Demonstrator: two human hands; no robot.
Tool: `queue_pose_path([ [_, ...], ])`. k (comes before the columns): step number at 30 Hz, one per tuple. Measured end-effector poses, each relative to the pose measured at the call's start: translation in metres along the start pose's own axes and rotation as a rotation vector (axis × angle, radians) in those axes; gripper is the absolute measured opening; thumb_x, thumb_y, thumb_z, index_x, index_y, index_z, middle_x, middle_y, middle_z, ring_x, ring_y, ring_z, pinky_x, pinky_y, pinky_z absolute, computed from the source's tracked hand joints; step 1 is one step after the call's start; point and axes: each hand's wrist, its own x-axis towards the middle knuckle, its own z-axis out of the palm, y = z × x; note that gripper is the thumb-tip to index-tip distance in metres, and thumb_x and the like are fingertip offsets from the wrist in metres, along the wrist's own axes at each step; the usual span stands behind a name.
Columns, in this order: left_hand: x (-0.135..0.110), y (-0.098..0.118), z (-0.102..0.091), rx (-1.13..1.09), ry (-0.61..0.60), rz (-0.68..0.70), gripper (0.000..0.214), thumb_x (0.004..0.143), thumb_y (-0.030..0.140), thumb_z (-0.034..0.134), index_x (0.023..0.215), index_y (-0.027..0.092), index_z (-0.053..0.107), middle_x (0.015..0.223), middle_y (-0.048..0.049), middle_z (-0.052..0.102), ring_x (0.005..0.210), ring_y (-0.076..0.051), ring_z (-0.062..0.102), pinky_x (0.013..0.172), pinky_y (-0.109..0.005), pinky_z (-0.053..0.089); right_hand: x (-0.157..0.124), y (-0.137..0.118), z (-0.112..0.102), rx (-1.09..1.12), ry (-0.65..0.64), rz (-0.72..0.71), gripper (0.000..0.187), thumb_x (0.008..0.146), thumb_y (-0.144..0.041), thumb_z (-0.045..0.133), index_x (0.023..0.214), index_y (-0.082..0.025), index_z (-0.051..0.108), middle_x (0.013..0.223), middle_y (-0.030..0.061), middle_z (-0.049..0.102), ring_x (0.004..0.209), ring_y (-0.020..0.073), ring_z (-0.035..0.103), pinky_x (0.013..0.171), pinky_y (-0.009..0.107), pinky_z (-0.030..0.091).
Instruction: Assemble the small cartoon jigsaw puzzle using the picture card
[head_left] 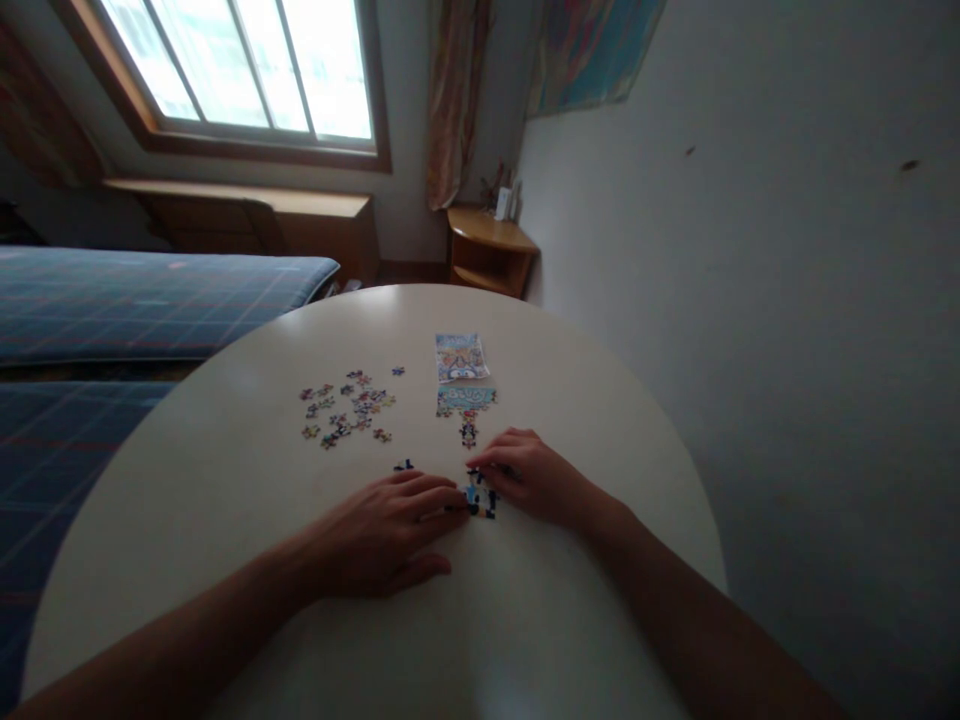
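Note:
On the white round table, a small joined cluster of jigsaw pieces (482,500) lies between my hands. My left hand (394,525) rests flat from the left, fingers stretched out, thumb apart, fingertips on the cluster's left edge. My right hand (532,478) comes in from the right, its fingers bent together over a dark jigsaw piece (475,473) at the cluster's top edge. Its fingers partly cover that piece. Just above my left hand's knuckles shows another dark piece (404,464). Farther off, a joined puzzle section (466,400) has a narrow strip (469,432) pointing toward me.
Loose jigsaw pieces (364,405) are scattered at the left of the table (247,480). A printed picture sheet or packet (460,357) lies beyond the joined section. A plaid-covered bed (150,300) stands left, a white wall (787,300) right, and a corner shelf (491,232) behind.

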Motion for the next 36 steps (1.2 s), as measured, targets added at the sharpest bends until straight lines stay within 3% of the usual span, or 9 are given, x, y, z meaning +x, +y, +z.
queue_pose_path([
  [10,0.0,-0.001,0.001,-0.016,0.01,-0.015,0.039,0.098,0.038,0.051,0.131,0.018,0.055,0.13,-0.0123,0.062,0.117,-0.027,0.059,0.1,-0.042,0.048,0.001,-0.001,0.004,-0.015,0.006,0.011,0.019,0.09,-0.013,0.063,0.102,-0.023,0.074,0.096,0.005,0.075,0.092,0.0187,0.066,0.09,0.035,0.043],
  [18,-0.002,-0.002,0.0,-0.065,0.056,-0.008,0.036,0.098,0.033,0.051,0.131,0.02,0.055,0.127,-0.0106,0.064,0.118,-0.026,0.059,0.101,-0.041,0.048,-0.004,0.005,-0.009,-0.035,-0.01,0.063,0.023,0.086,-0.01,0.062,0.102,-0.023,0.073,0.094,0.0052,0.075,0.093,0.0203,0.066,0.089,0.036,0.045],
  [26,-0.006,-0.006,-0.004,-0.08,0.051,-0.013,0.03,0.099,0.031,0.05,0.125,0.018,0.058,0.122,-0.0105,0.066,0.111,-0.024,0.061,0.096,-0.04,0.051,-0.007,0.011,-0.014,-0.002,0.005,0.065,0.021,0.092,-0.02,0.061,0.107,-0.023,0.074,0.094,0.0061,0.075,0.093,0.0198,0.064,0.089,0.036,0.045],
  [29,-0.01,-0.014,-0.005,-0.068,0.094,-0.072,0.023,0.1,0.029,0.048,0.115,0.02,0.063,0.114,-0.0075,0.069,0.103,-0.021,0.063,0.09,-0.036,0.053,-0.009,0.012,-0.02,0.024,0.035,0.086,0.02,0.09,-0.02,0.062,0.106,-0.023,0.074,0.097,0.0065,0.074,0.093,0.0199,0.063,0.089,0.036,0.046],
  [36,-0.027,-0.042,-0.006,0.105,0.185,-0.307,0.021,0.097,0.032,0.054,0.107,0.023,0.069,0.107,-0.006,0.069,0.095,-0.02,0.064,0.084,-0.035,0.054,-0.011,0.009,-0.018,-0.011,-0.044,0.07,0.028,0.086,-0.023,0.07,0.113,-0.026,0.072,0.11,0.0075,0.068,0.106,0.022,0.059,0.098,0.042,0.039],
])
